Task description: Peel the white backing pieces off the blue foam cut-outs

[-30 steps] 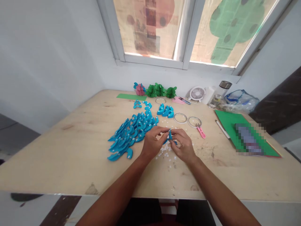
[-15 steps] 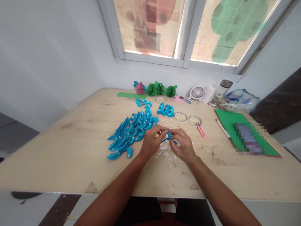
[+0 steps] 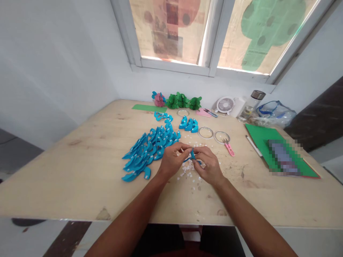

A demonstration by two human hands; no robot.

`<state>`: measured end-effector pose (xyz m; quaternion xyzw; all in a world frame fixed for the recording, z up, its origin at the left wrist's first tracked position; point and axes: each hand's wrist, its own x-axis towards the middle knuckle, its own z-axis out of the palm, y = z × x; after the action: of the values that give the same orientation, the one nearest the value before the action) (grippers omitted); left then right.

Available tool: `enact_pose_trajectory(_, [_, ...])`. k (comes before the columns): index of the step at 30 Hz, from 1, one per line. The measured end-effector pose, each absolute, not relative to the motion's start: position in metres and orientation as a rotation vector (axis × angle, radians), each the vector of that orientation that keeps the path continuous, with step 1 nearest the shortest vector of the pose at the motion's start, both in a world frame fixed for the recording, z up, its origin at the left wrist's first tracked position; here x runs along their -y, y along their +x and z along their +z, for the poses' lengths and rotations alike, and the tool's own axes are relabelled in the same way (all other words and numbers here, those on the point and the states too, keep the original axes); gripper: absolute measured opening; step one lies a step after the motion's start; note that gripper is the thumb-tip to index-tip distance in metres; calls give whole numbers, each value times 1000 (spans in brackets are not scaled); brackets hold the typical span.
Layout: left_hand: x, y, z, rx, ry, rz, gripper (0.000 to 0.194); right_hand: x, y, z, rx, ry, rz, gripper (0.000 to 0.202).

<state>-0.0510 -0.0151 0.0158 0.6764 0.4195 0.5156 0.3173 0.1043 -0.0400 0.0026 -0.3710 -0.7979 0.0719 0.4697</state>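
Between my two hands, over the middle of the table, is a small blue paper piece [image 3: 192,154]. My left hand [image 3: 174,159] pinches its left side with thumb and forefinger. From the right, my right hand [image 3: 208,163] grips the same piece, fingers bent; part of it is hidden behind the fingertips. Small white bits [image 3: 187,174] lie scattered on the wood under and in front of my hands. Close to my left hand spreads a heap of curved blue paper pieces [image 3: 150,146], many with white squares on them. A smaller group of blue pieces [image 3: 189,124] lies beyond my hands.
Tape rings [image 3: 205,133] and pink-handled snips [image 3: 229,148] lie to the right. Farther right are a pen [image 3: 253,145] and a green sheet [image 3: 261,134] bearing a blurred object. Along the wall stand green paper shapes [image 3: 182,101], a white fan [image 3: 225,105] and a bottle [image 3: 250,107].
Hardly anything differs. Both hands stay at the same spot on the blue paper piece, with only a tiny shift of the fingers.
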Motion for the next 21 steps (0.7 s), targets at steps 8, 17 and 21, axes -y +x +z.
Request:
enact_pose_trajectory(8, [13,-53,13,-1129,1798,1314,14,40,104,3,1970,-910,163,9])
enact_pose_trajectory(17, [10,-52,10,-1107,1685,1298,16,41,103,4,1959,-915,197,9])
enact_pose_trajectory(21, [11,-51,10,-1105,1671,1308,16,41,102,5,1929,-934,242,9])
